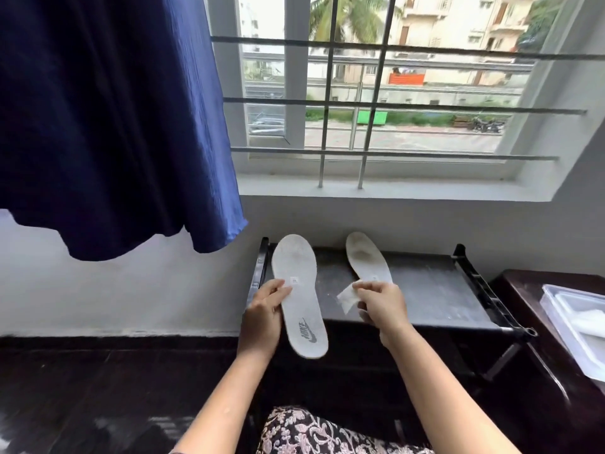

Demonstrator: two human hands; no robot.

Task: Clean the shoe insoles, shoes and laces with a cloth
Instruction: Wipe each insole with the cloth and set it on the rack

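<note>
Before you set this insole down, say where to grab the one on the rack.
Pinch the second insole at its near heel end, coming from your side of the rack: it is thin, heel pointing toward you, toe at the wall.

The left hand grips a white insole by its edge, printed side up, above a dark table. The right hand pinches a small white cloth just beside it. A second insole lies on the table under a barred window, near a blue curtain.
</note>
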